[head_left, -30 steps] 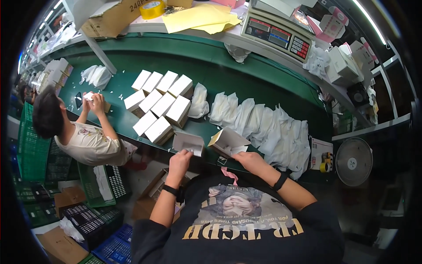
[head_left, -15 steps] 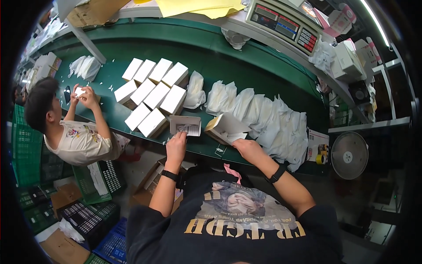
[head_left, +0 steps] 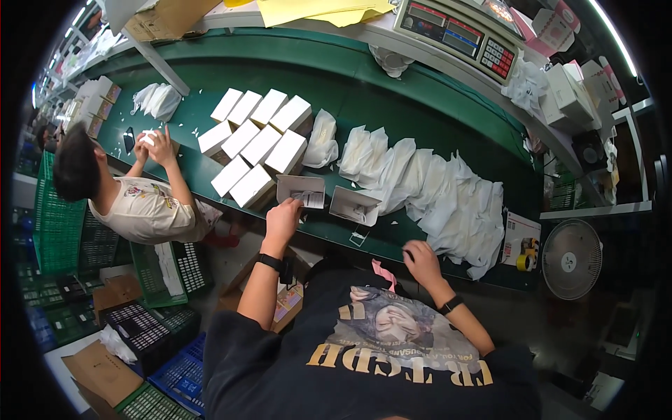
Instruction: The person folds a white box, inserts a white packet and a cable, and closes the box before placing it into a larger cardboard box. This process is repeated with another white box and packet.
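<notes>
Gripping the near rim of the left box (head_left: pixel 288 185) at the center of the frame, a worker's left hand (head_left: pixel 281 222) holds it between its fingers, while the right hand (head_left: pixel 423 262) hangs near the table (head_left: pixel 392 242) edge, right of center, fingers loosely curled and nothing plainly seen in its grasp. Work appears part-way: ten closed-looking boxes (head_left: pixel 260 144) stand grouped left of center, white tops up, and look finished, while the left box and the right box (head_left: pixel 341 199) stand open side by side, seemingly the ones left undone. Both are pale inside, tops gaping toward the camera; the left box shows whitish contents and what looks like a printed slip, the right box a whitish packet too blurred to name. White bags (head_left: pixel 420 183) crowd the table right of center, their contents hidden. In the upper left, a co-worker (head_left: pixel 143 210) handles a small white item (head_left: pixel 148 137).
</notes>
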`<state>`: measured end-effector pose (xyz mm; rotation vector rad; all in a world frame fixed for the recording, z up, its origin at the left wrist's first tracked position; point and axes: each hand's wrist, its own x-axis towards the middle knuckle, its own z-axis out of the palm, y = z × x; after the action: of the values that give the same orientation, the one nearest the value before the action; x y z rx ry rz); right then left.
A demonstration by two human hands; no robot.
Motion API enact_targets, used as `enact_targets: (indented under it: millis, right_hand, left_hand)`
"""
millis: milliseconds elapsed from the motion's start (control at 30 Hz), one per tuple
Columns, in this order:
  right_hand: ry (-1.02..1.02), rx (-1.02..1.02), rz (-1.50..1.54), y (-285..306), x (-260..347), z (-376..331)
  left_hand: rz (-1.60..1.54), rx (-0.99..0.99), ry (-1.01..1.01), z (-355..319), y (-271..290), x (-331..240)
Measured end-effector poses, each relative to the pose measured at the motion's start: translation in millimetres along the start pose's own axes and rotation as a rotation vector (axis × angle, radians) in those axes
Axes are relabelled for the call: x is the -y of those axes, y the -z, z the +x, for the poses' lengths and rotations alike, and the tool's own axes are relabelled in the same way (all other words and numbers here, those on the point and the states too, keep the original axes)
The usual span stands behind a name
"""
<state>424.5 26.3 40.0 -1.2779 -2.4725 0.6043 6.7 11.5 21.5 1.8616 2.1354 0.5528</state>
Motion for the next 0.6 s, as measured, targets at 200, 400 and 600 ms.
enact_targets:
  millis: [200, 400, 600]
  right_hand:
    - [-0.634, 0.282, -0.24, -61.7, -61.9, -163.3]
    - [-0.989, 0.615, 0.602, -120.1, -114.6, -287.1]
    - [-0.931, 0.341, 0.392, -75.8, -107.8, -274.4]
  left_hand:
    - [0.005, 0.057, -0.037, 2.1, 5.6, 8.9]
    - [0.05, -0.07, -0.081, 7.7, 22.9, -21.0]
    - [-0.13, -0.116, -0.238, 7.2, 33.7, -93.5]
